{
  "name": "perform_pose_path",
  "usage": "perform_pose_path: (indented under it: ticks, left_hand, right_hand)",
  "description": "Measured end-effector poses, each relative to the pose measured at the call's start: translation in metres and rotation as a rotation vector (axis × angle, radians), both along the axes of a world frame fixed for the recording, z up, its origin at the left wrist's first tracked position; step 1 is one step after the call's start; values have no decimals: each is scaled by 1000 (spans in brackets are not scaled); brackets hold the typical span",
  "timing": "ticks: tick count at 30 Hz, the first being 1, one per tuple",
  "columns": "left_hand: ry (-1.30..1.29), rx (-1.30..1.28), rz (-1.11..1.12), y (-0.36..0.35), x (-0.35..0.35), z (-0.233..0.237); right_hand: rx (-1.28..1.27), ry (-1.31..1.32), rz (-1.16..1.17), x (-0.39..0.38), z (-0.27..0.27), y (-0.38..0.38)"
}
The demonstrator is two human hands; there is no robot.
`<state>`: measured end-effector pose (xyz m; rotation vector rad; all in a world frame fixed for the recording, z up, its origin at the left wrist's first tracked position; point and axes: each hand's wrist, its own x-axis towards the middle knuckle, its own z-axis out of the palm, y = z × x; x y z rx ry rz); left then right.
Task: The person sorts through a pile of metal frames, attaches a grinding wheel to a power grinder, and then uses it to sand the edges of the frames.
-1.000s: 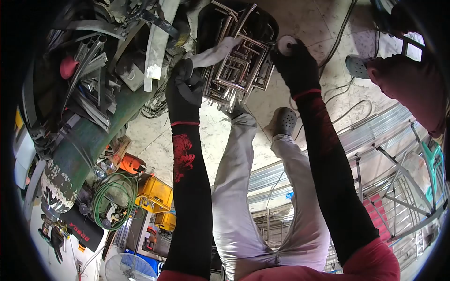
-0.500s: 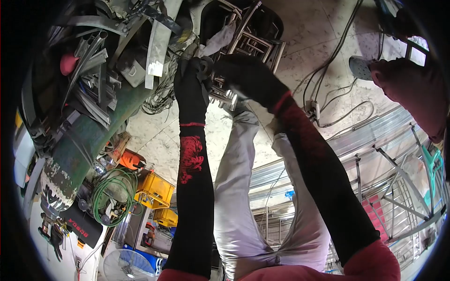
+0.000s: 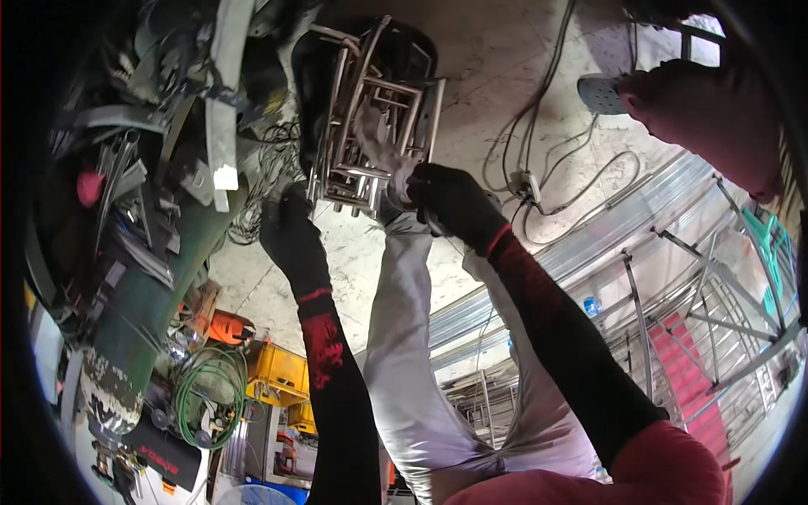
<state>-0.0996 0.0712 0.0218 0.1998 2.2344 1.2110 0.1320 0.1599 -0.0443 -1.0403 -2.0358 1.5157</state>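
My right hand [image 3: 454, 202], in a black glove, is closed around a crumpled pale strip [image 3: 402, 181] that looks like cloth or film. A loose, blurred length of it trails up across a bundle of shiny metal tube frames [image 3: 358, 160]. My left hand [image 3: 290, 236], also gloved in black, hangs to the left of the frames, beside a heap of tangled wire [image 3: 265, 189]. Its fingers point away from me, a little apart, and I see nothing in them. The frames lie over a black seat-like piece [image 3: 311, 76] in front of my feet.
Metal offcuts [image 3: 139, 202] and a green cylinder [image 3: 143, 311] crowd the left side. Cables [image 3: 534, 126] run over the floor at right, near another person's foot [image 3: 602, 94]. A coiled green hose [image 3: 210, 400] and a yellow bin [image 3: 278, 370] stand lower left. Metal racks [image 3: 707, 328] fill the right.
My hands, together above the frames before, are now apart. The left has dropped down and left; the right is lower with the pale strip. The view has shifted, so the frames sit lower and further left.
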Motion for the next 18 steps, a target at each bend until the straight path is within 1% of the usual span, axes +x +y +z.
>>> perform_pose_path:
  ticks: [1, 3, 4, 5, 7, 8, 9, 10, 11, 12, 13, 15, 16, 17, 18]
  left_hand:
    - [78, -27, -169, 5, 11, 9]
    - [-150, -145, -228, 8, 28, 17]
    - [-78, -130, -380, 4, 33, 4]
    - [-147, -141, -395, 12, 37, 6]
    - [-190, -123, -402, 47, 50, 14]
    - [-309, -68, -352, 50, 46, 7]
    - [-427, -15, -299, 48, 33, -4]
    - [-651, 64, -207, 42, 11, -23]
    - [-361, 80, -242, 59, 19, -5]
    - [-264, 135, -281, 58, 5, -16]
    - [-166, 191, -320, 60, -14, -28]
    - [138, 126, -435, 84, -32, -15]
    - [140, 59, -519, 96, -40, -9]
    - [142, 57, -524, 100, -57, -27]
    - [486, -27, -829, 106, -75, -50]
  right_hand:
    - [2, -6, -11, 8, 2, -9]
    - [-766, -176, -217, 1, 38, -2]
    - [-711, -214, -130, -5, 41, 0]
    - [-634, -162, -161, -11, 51, -5]
    - [-458, -140, -122, -24, 62, -11]
    - [-530, -159, -170, -27, 71, -6]
    - [-528, -158, -182, -23, 77, 1]
    - [-488, -180, -190, -18, 82, 10]
    - [-450, -201, -199, -13, 84, 15]
    - [-416, -248, -255, -6, 79, 12]
    - [-415, -243, -263, 5, 74, 9]
    - [-699, -227, -374, 36, 68, 5]
    - [-772, -215, -464, 51, 65, 1]
    - [-845, -201, -552, 66, 59, -6]
    - [-830, -135, -635, 77, 52, -15]
